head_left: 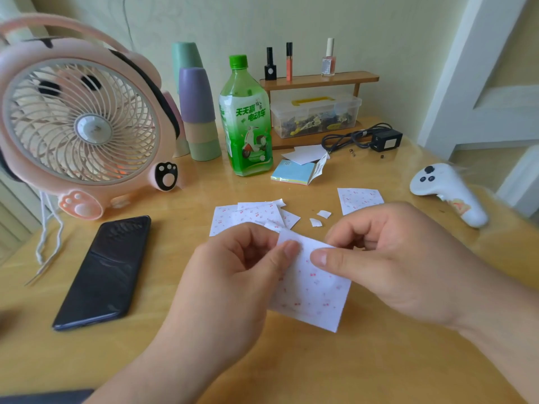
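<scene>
Obs.: left hand (pixel 230 275) and right hand (pixel 402 258), both bare, as are the wrists and forearms (pixel 163 368) right out to the frame edge. Thumbnails (pixel 319 258) cut short and rounded. Fingers full, knuckles smooth. Dark blue strip (pixel 43 396) at the near left corner of the counter (pixel 379 374), possibly clothing; cannot tell.

Two hands (pixel 233 275) (pixel 399 258), one fan (pixel 84 123), one phone (pixel 105 272), one green bottle (pixel 248 118), three nail polish bottles (pixel 270 68) (pixel 289 64) (pixel 329 64), one white controller (pixel 449 189).
</scene>
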A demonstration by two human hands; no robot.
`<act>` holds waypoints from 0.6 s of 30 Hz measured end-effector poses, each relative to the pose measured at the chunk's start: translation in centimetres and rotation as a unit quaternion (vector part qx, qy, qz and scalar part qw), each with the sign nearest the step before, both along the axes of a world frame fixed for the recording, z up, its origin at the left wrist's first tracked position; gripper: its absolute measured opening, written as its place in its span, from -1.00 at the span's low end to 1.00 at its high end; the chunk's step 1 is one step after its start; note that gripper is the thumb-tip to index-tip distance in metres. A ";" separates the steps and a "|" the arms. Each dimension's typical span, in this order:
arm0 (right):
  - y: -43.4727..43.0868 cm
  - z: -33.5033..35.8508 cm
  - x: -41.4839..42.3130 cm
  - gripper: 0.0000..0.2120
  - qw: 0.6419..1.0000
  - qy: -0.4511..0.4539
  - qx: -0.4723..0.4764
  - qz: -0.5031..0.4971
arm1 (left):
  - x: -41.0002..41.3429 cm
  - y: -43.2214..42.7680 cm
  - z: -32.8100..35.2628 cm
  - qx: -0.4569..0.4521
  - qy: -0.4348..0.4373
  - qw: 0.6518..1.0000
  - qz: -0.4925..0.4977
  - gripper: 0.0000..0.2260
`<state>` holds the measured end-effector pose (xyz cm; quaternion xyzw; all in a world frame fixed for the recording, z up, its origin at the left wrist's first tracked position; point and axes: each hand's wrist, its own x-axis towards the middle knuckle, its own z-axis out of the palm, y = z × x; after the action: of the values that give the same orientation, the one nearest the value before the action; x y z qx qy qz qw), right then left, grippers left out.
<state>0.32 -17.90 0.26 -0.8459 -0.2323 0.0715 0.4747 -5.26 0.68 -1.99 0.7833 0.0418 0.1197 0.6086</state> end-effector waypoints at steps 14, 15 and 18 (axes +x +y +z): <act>-0.6 0.3 0.8 -0.69 1.000 -0.016 0.014 -0.001 | 0.2 0.4 0.4 -0.149 0.170 0.960 -0.163 -0.85; -0.7 0.4 0.9 -0.69 1.000 -0.003 0.020 -0.008 | 0.2 0.5 0.4 -0.154 0.167 0.961 -0.156 -0.86; -0.7 0.6 0.8 -0.81 1.000 0.016 0.015 -0.010 | 0.3 0.6 0.2 -0.156 0.168 0.962 -0.149 -0.86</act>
<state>1.13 -18.56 0.90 -0.8397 -0.2172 0.0770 0.4918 -4.94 1.28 -1.79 0.6849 0.0440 -0.1139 0.7183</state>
